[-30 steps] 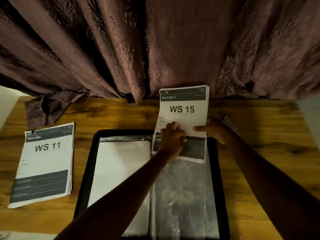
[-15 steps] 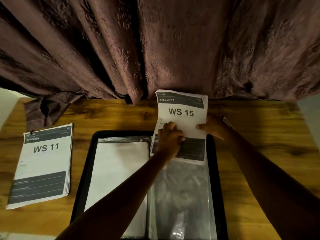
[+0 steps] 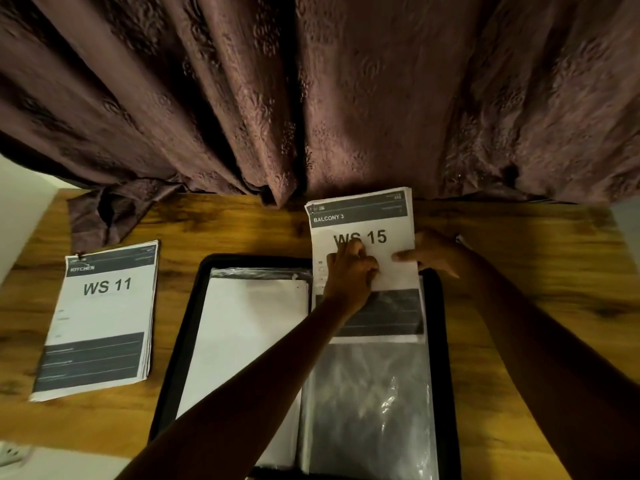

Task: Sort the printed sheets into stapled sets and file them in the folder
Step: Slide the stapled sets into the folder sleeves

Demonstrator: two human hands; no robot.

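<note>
1. Fingers (image 3: 353, 252) of the left hand (image 3: 349, 275) are curled and bunched on the face of the WS 15 set (image 3: 363, 258), pinching the paper just under its title and hiding part of the "W".
2. Straight fingers and thumb of the right hand (image 3: 433, 252) clasp the set's right edge; the fingers go under the sheets and are hidden.
3. The set's dark header reads "BALCONY 3", with "WS 15" in large type below; smaller print is too blurred to read.
4. Its lower part lies inside the clear sleeve (image 3: 370, 393) on the right half of the open black folder (image 3: 180, 341), near the far edge of the table (image 3: 519, 306); its top sticks out over the folder's far rim.
5. The folder's left sleeve holds blank-looking white sheets (image 3: 242, 341).
6. Near the table's left edge lies the WS 11 set (image 3: 100, 317), headed "KITCHEN", with a fastening at its top left corner too small to make out.
7. A brown curtain (image 3: 311, 91) drapes onto the table's far edge.
8. Compared with a second ago, the left hand sits higher on the page, and the set has slid deeper into the sleeve.
</note>
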